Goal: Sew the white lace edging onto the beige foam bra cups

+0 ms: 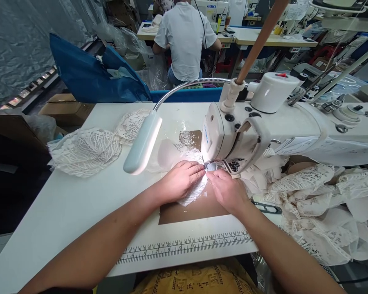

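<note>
A white lace piece (191, 196) with a pale cup shape lies under the sewing machine head (222, 134), at the lit needle area. My left hand (181, 177) rests flat on this lace piece, fingers stretched toward the presser foot (209, 165). Just right of the foot, my right hand (225, 185) is closed, thumb and finger pinching the edge of the lace piece. The fingertips of both hands are close together, and they partly hide the fabric there. A brown patch (184, 214) of the table surface shows beneath.
A lamp (143, 143) on a bendable arm hangs left of the needle. Lace cups (86, 151) lie at the table's left, and a heap of lace pieces (322, 204) at the right. Thread snips (266, 207) lie by my right wrist. A person (184, 41) sits ahead.
</note>
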Motion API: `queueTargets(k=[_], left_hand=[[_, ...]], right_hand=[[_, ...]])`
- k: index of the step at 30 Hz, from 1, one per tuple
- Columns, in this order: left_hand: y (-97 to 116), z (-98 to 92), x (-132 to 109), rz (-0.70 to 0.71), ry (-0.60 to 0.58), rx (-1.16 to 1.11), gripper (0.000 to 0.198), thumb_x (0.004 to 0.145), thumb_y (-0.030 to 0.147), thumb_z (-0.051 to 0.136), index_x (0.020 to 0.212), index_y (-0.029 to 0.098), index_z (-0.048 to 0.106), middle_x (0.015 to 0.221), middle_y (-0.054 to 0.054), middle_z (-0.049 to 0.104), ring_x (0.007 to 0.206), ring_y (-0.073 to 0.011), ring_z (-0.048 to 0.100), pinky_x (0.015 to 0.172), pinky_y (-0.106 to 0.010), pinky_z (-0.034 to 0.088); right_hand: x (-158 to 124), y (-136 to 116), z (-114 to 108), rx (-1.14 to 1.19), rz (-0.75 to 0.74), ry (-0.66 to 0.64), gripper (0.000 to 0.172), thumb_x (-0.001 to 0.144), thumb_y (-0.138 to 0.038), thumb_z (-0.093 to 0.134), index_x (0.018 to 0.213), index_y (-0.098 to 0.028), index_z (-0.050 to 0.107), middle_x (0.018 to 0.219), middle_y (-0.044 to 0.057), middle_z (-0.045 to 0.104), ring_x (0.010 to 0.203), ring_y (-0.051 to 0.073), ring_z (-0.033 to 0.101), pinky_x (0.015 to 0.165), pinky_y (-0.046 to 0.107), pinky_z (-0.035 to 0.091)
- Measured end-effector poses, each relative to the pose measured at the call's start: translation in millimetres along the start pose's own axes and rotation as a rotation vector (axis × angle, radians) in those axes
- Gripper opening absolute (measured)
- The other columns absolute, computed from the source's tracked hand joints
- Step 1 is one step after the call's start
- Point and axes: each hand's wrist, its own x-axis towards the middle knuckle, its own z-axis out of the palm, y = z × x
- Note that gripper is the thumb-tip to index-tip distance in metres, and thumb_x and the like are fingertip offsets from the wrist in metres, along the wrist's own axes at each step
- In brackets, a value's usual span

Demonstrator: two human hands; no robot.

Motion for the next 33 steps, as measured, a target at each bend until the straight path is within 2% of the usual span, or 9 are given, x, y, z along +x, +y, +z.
queueTargets(k=[6, 13, 18, 20, 22, 25, 27, 33], left_hand=[[-1, -4.7, 4, -0.053, 0.009, -0.018, 0.033, 0.097, 0.022, 0.041, 0.123, 0.013, 0.060, 0.125, -0.014, 0.062, 0.110, -0.0268, 0.057, 0.096, -0.045, 0.045], [-6, -0.5, 2, -0.081, 0.026, 0.047, 0.035, 0.097, 0.025, 0.042, 0.125, 0.010, 0.057, 0.121, -0.015, 0.062, 0.113, -0.0297, 0.054, 0.094, -0.045, 0.046], [-4, -5.9, -4, -0.059, 0.032, 0.009, 0.031, 0.095, 0.025, 0.046, 0.121, 0.015, 0.059, 0.124, -0.016, 0.059, 0.115, -0.0300, 0.052, 0.094, -0.047, 0.044], [0, -9.8, -6, -0.031, 0.014, -0.052, 0.029, 0.094, 0.028, 0.048, 0.118, 0.016, 0.060, 0.121, -0.015, 0.060, 0.109, -0.0277, 0.054, 0.092, -0.044, 0.044], [4, -11.7, -6, -0.043, -0.009, -0.089, 0.026, 0.094, 0.031, 0.049, 0.110, 0.016, 0.062, 0.107, -0.013, 0.062, 0.096, -0.0238, 0.057, 0.084, -0.038, 0.046], [7, -10.2, -5, -0.114, -0.004, -0.053, 0.028, 0.097, 0.029, 0.043, 0.085, 0.014, 0.064, 0.082, -0.008, 0.060, 0.076, -0.0187, 0.054, 0.068, -0.031, 0.043], [6, -8.6, -4, -0.146, 0.014, -0.040, 0.034, 0.098, 0.027, 0.040, 0.074, 0.014, 0.060, 0.073, -0.007, 0.057, 0.069, -0.0172, 0.050, 0.063, -0.030, 0.040], [1, -11.4, -4, -0.157, -0.007, -0.216, 0.029, 0.096, 0.025, 0.041, 0.076, 0.015, 0.060, 0.074, -0.005, 0.059, 0.072, -0.0166, 0.053, 0.068, -0.029, 0.043]], right_hand=[[0, 2, 2, 0.062, 0.013, -0.025, 0.036, 0.090, -0.016, 0.044, 0.115, -0.027, 0.067, 0.090, 0.003, 0.069, 0.075, 0.015, 0.057, 0.056, 0.026, 0.034], [2, 2, 4, 0.044, 0.011, -0.046, 0.042, 0.090, -0.016, 0.044, 0.126, -0.027, 0.062, 0.096, 0.004, 0.069, 0.079, 0.016, 0.058, 0.059, 0.025, 0.038], [-1, 5, 6, 0.070, 0.015, 0.002, 0.042, 0.090, -0.015, 0.043, 0.125, -0.027, 0.062, 0.106, 0.005, 0.070, 0.081, 0.016, 0.061, 0.062, 0.025, 0.043], [-2, 6, 6, 0.081, 0.017, 0.019, 0.040, 0.090, -0.015, 0.043, 0.122, -0.025, 0.065, 0.107, 0.005, 0.070, 0.079, 0.016, 0.061, 0.063, 0.025, 0.045], [-2, 5, 4, 0.085, 0.024, 0.017, 0.038, 0.090, -0.015, 0.042, 0.119, -0.024, 0.067, 0.103, 0.006, 0.071, 0.078, 0.016, 0.062, 0.064, 0.025, 0.046], [-2, 4, 2, 0.093, 0.027, 0.013, 0.038, 0.090, -0.016, 0.042, 0.117, -0.024, 0.068, 0.099, 0.007, 0.071, 0.081, 0.017, 0.063, 0.066, 0.025, 0.047], [-1, 4, 1, 0.099, 0.024, 0.010, 0.038, 0.090, -0.015, 0.042, 0.118, -0.023, 0.068, 0.098, 0.007, 0.070, 0.083, 0.018, 0.063, 0.067, 0.025, 0.046], [-2, 3, 0, 0.091, 0.041, -0.030, 0.038, 0.090, -0.017, 0.042, 0.117, -0.023, 0.067, 0.095, 0.006, 0.069, 0.077, 0.017, 0.061, 0.061, 0.026, 0.041]])
